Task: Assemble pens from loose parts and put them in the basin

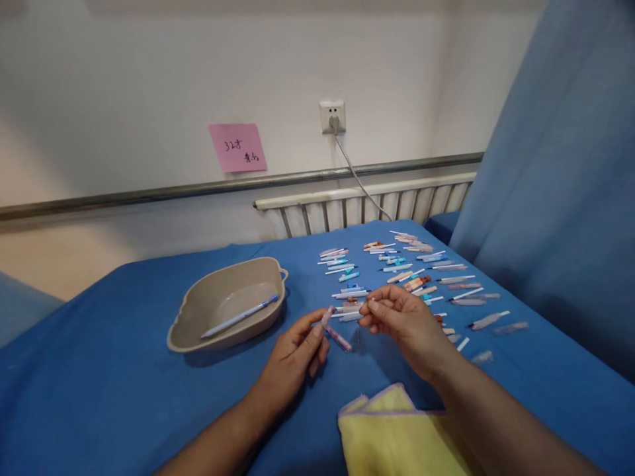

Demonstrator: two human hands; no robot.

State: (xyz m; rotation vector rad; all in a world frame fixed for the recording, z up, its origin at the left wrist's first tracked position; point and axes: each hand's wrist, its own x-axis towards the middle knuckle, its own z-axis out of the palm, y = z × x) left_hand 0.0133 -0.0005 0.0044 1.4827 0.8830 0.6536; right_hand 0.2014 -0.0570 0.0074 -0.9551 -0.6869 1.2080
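My left hand [297,354] is closed in a pinch on a pink pen barrel [337,336] held just above the blue cloth. Its pale pink cap end [328,315] points up toward my right hand. My right hand [401,320] hovers close to the right of it, fingers curled and pinched on something thin that I cannot make out. Behind both hands, several pens, caps and white refills [397,271] lie in rows on the cloth. A beige tray [196,311] to the left holds one assembled blue pen [241,317].
A blue cloth [99,383] covers the table. A yellow cloth [397,436] lies at the near edge under my right forearm. A blue upholstered panel [555,185] stands at the right. A radiator [367,208], wall socket with cable [332,117] and pink note [237,147] are behind.
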